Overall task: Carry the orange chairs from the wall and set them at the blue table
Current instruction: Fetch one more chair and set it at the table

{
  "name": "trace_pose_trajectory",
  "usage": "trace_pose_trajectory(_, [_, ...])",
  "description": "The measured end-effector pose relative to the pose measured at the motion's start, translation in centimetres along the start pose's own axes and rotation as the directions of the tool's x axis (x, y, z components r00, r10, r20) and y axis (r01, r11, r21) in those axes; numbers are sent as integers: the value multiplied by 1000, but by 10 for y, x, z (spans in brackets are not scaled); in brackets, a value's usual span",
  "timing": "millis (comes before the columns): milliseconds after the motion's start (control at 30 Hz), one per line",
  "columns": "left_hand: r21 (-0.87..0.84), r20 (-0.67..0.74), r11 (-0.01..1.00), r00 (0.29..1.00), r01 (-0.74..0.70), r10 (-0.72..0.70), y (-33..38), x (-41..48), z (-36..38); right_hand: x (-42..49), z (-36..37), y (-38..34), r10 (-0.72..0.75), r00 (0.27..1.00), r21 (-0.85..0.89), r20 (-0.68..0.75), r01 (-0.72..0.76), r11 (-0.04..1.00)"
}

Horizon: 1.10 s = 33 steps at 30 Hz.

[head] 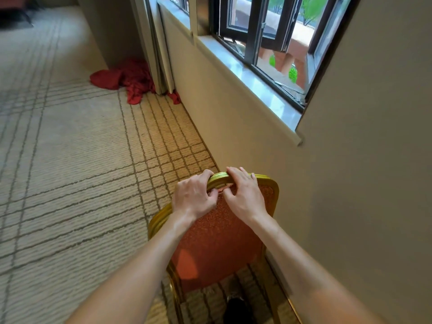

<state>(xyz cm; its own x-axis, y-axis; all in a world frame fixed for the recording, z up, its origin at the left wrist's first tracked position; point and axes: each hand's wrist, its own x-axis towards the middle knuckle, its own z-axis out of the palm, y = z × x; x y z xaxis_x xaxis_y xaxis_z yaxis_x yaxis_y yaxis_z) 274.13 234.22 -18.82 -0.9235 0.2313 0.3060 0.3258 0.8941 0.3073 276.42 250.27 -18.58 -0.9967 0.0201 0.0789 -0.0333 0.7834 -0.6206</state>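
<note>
We look down on an orange upholstered chair with a ribbed gold metal frame (217, 242), seen from behind its backrest. It stands just beside the beige wall (350, 171) on the right, with its back turned toward us. The gold legs run down out of view at the bottom edge, so we cannot tell whether they rest on the floor.

Both hands are clamped on the top rail of the backrest. The left hand (195, 197) takes the left part of the rail, with its fingers hooked over the far side and the thumb on the near side against the fabric. The right hand (245, 195) sits just beside it, its fingers curled over the rail in the same way. The two thumbs nearly meet at the middle. Both bare forearms reach in from the lower edge.

Under the chair lies a beige carpet crossed by grey grid lines (70, 160). Farther along the wall we see a dark-framed window (257, 31) above a pale stone sill (257, 85). A crumpled red cloth (131, 78) lies on the carpet at the foot of the wall corner, well apart from the chair. A dark shoe tip (236, 309) shows below the backrest.
</note>
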Motion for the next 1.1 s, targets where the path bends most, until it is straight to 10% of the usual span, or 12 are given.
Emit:
trace_pose_trajectory(733, [175, 38, 838, 847, 517, -530, -30, 22, -3, 88, 31, -3, -275, 940, -277, 203, 325, 904])
trace_pose_trajectory(1100, [100, 64, 848, 847, 521, -528, -75, 22, -6, 107, 55, -21, -373, 909, -333, 185, 415, 847])
